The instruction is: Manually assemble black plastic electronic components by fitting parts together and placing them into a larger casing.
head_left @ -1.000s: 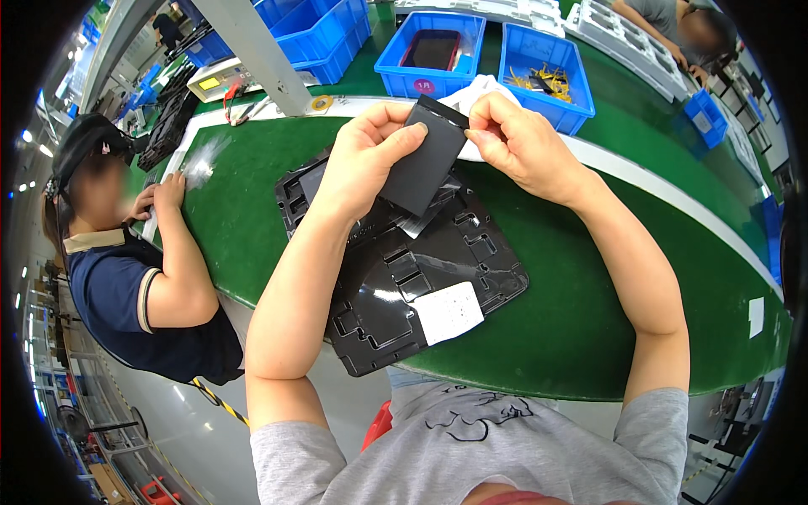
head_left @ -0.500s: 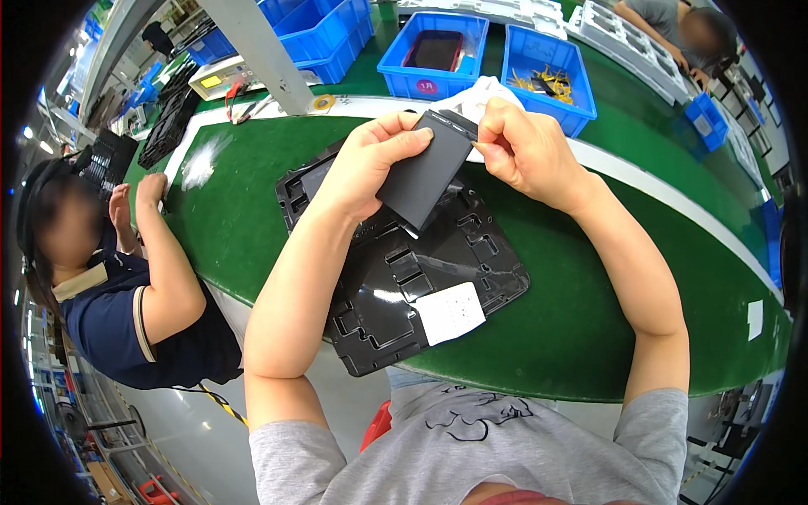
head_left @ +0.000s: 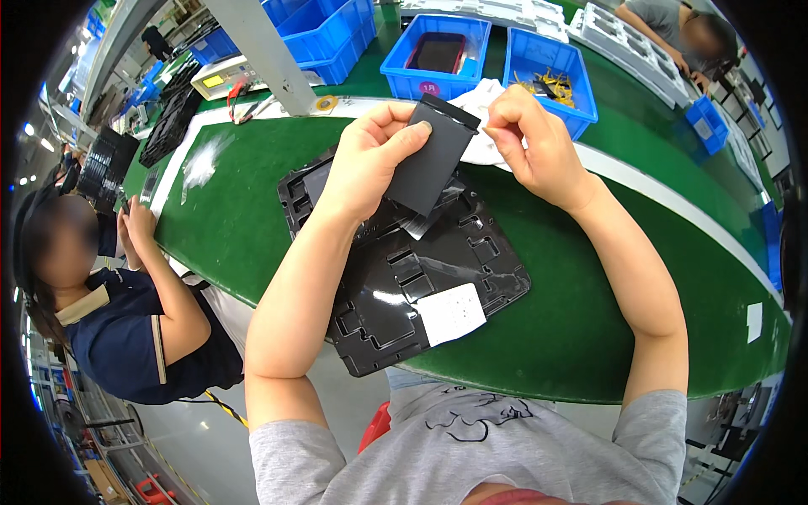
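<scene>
A flat black rectangular pack (head_left: 429,160), resembling a battery, is held tilted above the table. My left hand (head_left: 368,160) is closed around its left side, thumb on the broad face. Just past the pack's upper right corner, my right hand (head_left: 539,147) is closed with thumb and forefinger bent together, slightly apart from the pack. Anything in that pinch is too small or hidden to make out. Under my hands lies a black moulded plastic tray (head_left: 379,290) with shaped recesses. A white paper label (head_left: 452,314) rests on its near part. A white cloth (head_left: 481,150) shows behind the pack.
Beyond the green table (head_left: 581,311) stand a blue bin (head_left: 431,87) with a dark red-edged device and another blue bin (head_left: 581,118) with yellow pieces. A metal post (head_left: 257,55) rises at the back left. A co-worker (head_left: 139,328) sits on my left.
My right fingertips have come away from the pack's edge, moving slightly up and right. The pack has turned a little in my left hand. The co-worker's hands have come together, lower down.
</scene>
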Motion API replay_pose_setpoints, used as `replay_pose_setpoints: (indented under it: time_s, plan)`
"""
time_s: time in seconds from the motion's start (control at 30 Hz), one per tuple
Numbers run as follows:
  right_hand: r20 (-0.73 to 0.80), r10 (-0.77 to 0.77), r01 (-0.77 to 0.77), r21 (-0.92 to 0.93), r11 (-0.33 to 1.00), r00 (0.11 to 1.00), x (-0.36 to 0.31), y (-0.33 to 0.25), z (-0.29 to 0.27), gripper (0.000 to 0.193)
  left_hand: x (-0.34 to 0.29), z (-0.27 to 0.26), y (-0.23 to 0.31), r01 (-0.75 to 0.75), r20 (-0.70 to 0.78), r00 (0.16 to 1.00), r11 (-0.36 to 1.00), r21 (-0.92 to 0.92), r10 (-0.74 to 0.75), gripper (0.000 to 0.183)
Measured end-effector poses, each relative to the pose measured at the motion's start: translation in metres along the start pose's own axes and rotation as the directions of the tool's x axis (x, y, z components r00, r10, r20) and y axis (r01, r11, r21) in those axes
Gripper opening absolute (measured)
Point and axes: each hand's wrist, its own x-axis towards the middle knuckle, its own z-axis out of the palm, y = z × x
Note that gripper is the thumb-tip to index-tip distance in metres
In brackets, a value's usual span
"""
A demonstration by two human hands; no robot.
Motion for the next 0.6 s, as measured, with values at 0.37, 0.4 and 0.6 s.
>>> replay_pose_setpoints:
  time_s: [0.37,0.4,0.6]
  plan:
    - [0.105,0.049,-0.049,0.005,0.999,0.993,0.004,-0.006,-0.003,0.021,-0.002,0.003,0.002,-0.027,-0.027,0.999,0.999,0.044,0.028,0.019]
    - [0.080,-0.016,0.018,-0.034,0.999,0.997,0.004,-0.004,-0.001,0.020,-0.002,0.004,0.002,-0.026,-0.030,0.999,0.998,0.049,0.027,0.019]
    - [0.056,-0.034,0.034,0.003,0.999,0.998,0.005,-0.003,-0.006,0.017,0.000,-0.002,0.005,0.034,-0.053,0.998,0.999,-0.011,-0.034,0.023]
